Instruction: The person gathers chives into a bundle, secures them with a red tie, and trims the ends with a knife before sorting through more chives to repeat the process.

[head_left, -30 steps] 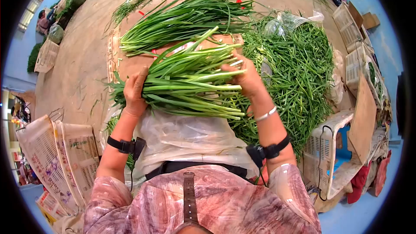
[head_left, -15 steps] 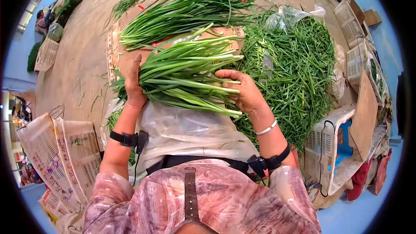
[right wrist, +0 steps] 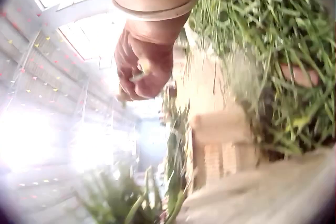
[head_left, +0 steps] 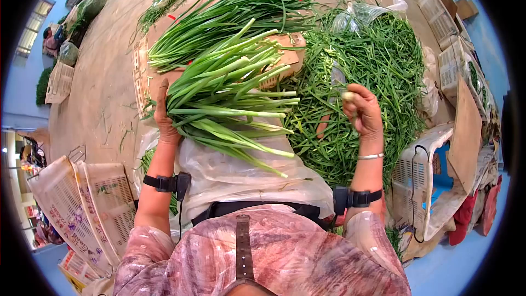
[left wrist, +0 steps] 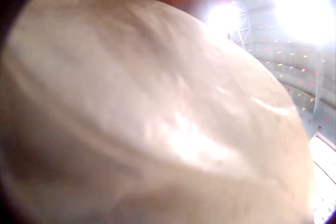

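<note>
A thick bundle of long green stalks point(head_left: 230, 98) lies across my lap over a plastic sheet point(head_left: 235, 170), pale ends pointing right. My left hand point(head_left: 163, 120) grips its left end, fingers up along the side. My right hand point(head_left: 359, 111) is raised off the bundle over the loose greens. Its fingers are curled and pinch a small pale piece point(head_left: 347, 96). The right wrist view shows that hand point(right wrist: 142, 71) curled round the pale piece point(right wrist: 139, 76). The left wrist view is filled by a blurred pale surface and shows no hand.
A large heap of loose greens point(head_left: 383, 66) lies to the right. Another spread of long stalks point(head_left: 230, 13) rests beyond, on a flat cardboard box point(head_left: 287, 49). White plastic crates point(head_left: 82, 203) stand at the left, a crate point(head_left: 422, 175) and cartons at the right.
My right hand has let go of the bundle's pale ends and lifted away to the right, over the loose heap. The left hand keeps its hold and the bundle has swung slightly.
</note>
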Action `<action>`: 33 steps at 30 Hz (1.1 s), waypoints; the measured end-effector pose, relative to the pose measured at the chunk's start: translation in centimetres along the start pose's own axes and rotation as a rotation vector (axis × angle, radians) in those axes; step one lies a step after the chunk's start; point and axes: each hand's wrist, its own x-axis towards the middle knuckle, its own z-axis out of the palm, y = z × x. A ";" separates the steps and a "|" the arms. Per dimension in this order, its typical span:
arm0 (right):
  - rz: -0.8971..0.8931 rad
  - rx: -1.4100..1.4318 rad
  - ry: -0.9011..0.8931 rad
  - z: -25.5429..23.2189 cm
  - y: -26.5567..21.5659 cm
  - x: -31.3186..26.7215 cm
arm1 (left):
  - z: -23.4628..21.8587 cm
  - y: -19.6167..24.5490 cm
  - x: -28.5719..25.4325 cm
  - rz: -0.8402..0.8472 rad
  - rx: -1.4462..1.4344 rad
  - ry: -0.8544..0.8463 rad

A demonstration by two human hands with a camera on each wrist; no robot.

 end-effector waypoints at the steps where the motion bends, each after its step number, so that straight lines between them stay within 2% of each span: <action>1: 0.163 -0.596 0.219 0.3 -1.0 0.4 | 0.0 -0.1 0.3 0.006 0.000 0.002; 3: 0.106 -1.912 0.295 2.3 -0.3 1.2 | -0.3 -0.2 0.6 0.312 0.563 0.027; 4: -0.122 -1.608 0.224 2.1 0.8 2.5 | -0.2 -0.2 0.7 0.316 0.563 0.019; 5: 0.034 -1.166 0.132 5.9 -0.1 3.2 | 0.0 -0.3 0.7 0.265 0.501 0.010; 6: 0.076 -0.555 0.065 8.3 0.9 4.1 | 0.0 -0.1 0.4 0.206 0.442 -0.006; 7: 0.012 -0.476 -0.001 10.1 2.3 5.2 | 0.0 0.1 0.1 0.148 0.384 -0.024; 8: -0.069 -0.418 -0.069 11.0 4.8 6.7 | 0.1 0.2 0.1 0.095 0.324 -0.038; 9: 0.083 -0.461 -0.085 12.5 5.3 7.3 | 0.1 0.2 0.3 0.044 0.263 -0.051; 11: -0.094 -0.502 -0.119 13.9 7.0 7.7 | -0.1 0.2 1.0 0.084 0.285 -0.046; 13: -0.210 -0.808 -0.092 14.0 6.3 6.9 | -0.7 0.1 1.0 0.135 0.330 -0.014; 14: -0.106 -0.913 -0.071 13.8 5.4 6.1 | -1.9 -1.0 0.8 0.090 0.388 -0.037; 15: -0.102 -0.912 -0.073 13.9 4.6 5.3 | -3.5 -2.8 0.6 0.046 0.443 -0.063; 16: -0.040 -0.811 -0.112 13.9 3.9 4.6 | -3.7 -3.6 0.8 -0.268 0.017 0.006; 17: 0.015 -0.711 -0.150 13.8 3.1 3.9 | -4.1 -3.9 0.6 -0.266 0.017 0.003; 18: 0.070 -0.484 -0.240 13.4 2.3 3.0 | -3.4 -2.6 0.9 -0.258 0.027 -0.049; 19: 0.133 -0.345 -0.228 12.9 1.8 2.3 | -3.1 -1.9 1.0 -0.252 0.039 -0.098; 20: 0.140 -0.324 -0.233 12.3 0.9 1.7 | -3.8 -3.0 1.0 -0.309 -0.060 -0.088; 21: 0.149 -0.302 -0.237 11.4 0.1 1.1 | -5.4 -5.4 0.7 -0.294 -0.114 -0.136; 23: 0.061 -0.218 -0.218 9.2 -0.9 -0.2 | -3.7 -3.3 0.7 -0.509 -0.515 0.005; 24: 0.005 -0.166 -0.174 8.1 -1.4 -0.9 | -5.2 -5.7 0.7 -0.428 -0.242 -0.081; 27: -0.089 -0.033 -0.127 2.8 -2.3 -1.0 | -4.4 -3.2 1.0 -0.446 -0.234 -0.111; 28: 0.068 -0.222 -0.014 1.9 -3.5 -0.8 | -4.6 -3.2 1.1 -0.357 -0.146 -0.149; 29: 0.192 -0.698 0.305 1.7 -3.2 0.3 | -4.8 -3.5 1.2 -0.351 -0.148 -0.147; 30: 0.184 -0.701 0.300 1.5 -2.8 0.9 | -5.0 -4.1 1.2 -0.394 -0.282 -0.124; 31: 0.027 -1.271 0.270 1.3 -2.2 1.1 | -5.3 -4.7 1.0 -0.445 -0.413 -0.106; 32: -0.148 -1.835 0.222 1.2 -1.9 1.3 | -5.7 -5.4 1.1 -0.436 -0.278 -0.109; 33: -0.067 -1.432 0.174 2.7 -1.9 1.9 | -5.3 -5.0 1.3 -0.435 -0.279 -0.110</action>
